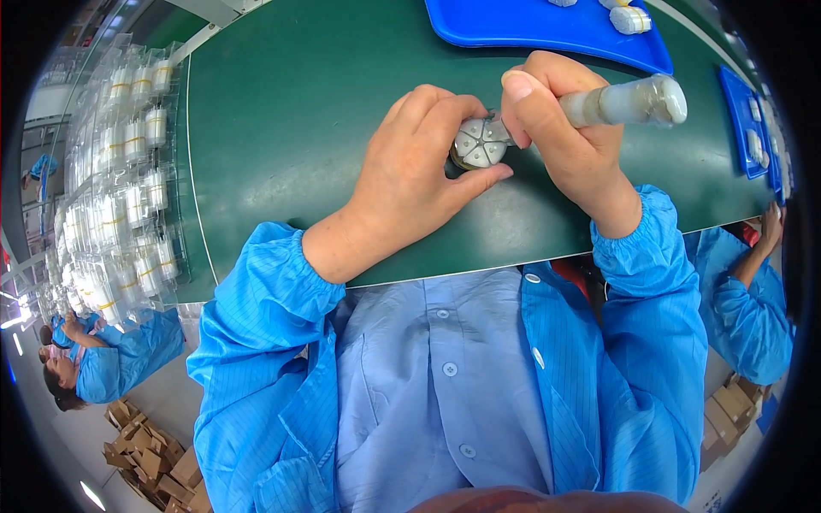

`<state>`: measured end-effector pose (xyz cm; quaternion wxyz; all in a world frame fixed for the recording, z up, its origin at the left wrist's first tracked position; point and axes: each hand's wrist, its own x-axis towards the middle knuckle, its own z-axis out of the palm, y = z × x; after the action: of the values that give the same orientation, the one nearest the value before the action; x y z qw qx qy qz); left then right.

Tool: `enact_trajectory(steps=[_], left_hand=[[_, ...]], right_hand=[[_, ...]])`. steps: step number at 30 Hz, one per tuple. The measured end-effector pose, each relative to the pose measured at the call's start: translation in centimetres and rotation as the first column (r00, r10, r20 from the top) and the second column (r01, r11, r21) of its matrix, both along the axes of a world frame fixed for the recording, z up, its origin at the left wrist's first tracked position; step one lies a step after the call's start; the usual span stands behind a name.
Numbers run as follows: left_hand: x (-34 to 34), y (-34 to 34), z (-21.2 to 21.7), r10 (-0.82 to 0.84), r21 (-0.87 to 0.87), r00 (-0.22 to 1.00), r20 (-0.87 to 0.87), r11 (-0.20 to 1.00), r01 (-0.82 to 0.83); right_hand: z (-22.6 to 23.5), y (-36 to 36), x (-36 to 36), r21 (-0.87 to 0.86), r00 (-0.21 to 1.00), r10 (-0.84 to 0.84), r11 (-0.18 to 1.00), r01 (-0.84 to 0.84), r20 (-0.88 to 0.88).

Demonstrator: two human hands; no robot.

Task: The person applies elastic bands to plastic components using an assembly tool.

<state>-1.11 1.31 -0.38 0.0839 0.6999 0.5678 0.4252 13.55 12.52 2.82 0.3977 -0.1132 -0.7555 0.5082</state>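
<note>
My left hand (419,171) grips a small round grey part (479,145) with radial ribs, held on edge on the green table (291,111). My right hand (560,128) is closed around a translucent grey tube-shaped tool (629,103), whose tip meets the round part's rim. The tool's tip is hidden behind my fingers. Both blue sleeves come in from below.
A blue tray (547,30) with white-and-yellow parts lies at the far edge. Smaller blue trays (753,128) sit at the right. Clear blister packs (128,171) holding white parts are stacked at the left. Other people in blue coats work at the left (111,359) and right (753,299). Cardboard boxes (154,462) lie on the floor.
</note>
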Motion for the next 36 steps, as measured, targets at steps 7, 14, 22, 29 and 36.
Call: enact_trajectory(steps=[7,14,22,29,36], left_hand=[[0.3,-0.8,0.3,-0.019,-0.080,0.981,0.195,0.996,0.035],[0.8,-0.9,0.6,-0.029,-0.102,0.962,0.271,0.993,0.058],[0.4,-0.5,0.8,0.041,-0.161,0.999,0.005,0.986,-0.040],[0.4,-0.8,0.1,0.004,-0.127,0.965,0.261,0.991,0.030],[0.5,-0.8,0.6,-0.036,-0.149,0.967,0.251,0.986,0.075]], right_hand=[[1.2,-0.2,0.8,-0.173,0.993,-0.017,0.985,-0.004,-0.120],[0.9,0.5,0.8,0.062,0.993,0.018,0.998,-0.025,0.113],[0.4,0.0,0.7,0.018,0.996,0.056,0.998,-0.058,0.071],[1.4,0.6,1.3,-0.057,0.997,-0.029,0.998,0.025,-0.068],[0.4,0.3,0.8,-0.043,0.999,0.016,0.999,-0.018,-0.030]])
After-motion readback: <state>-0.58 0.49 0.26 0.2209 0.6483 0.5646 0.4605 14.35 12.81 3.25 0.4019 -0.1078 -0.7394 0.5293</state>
